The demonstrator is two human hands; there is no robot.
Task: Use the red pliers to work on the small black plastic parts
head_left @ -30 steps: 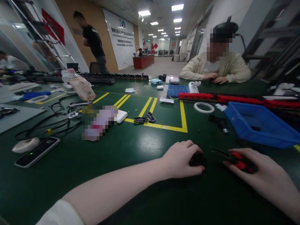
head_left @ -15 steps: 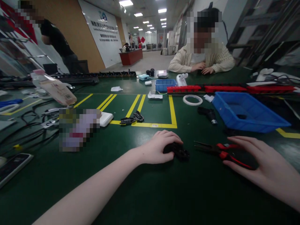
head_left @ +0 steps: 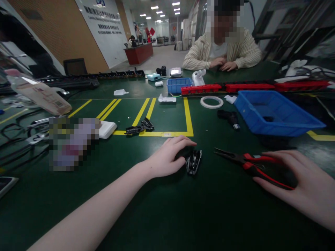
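Lower centre on the bench, our left hand rests, fingers apart, against a small black part. At lower right, our right hand covers the red-handled pliers, grip unclear. Pinning the part flat looks wise.

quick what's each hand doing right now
Left hand: open, fingers resting against the small black part.
Right hand: open, fingers curved round the handles of the red-handled pliers, not clamped.
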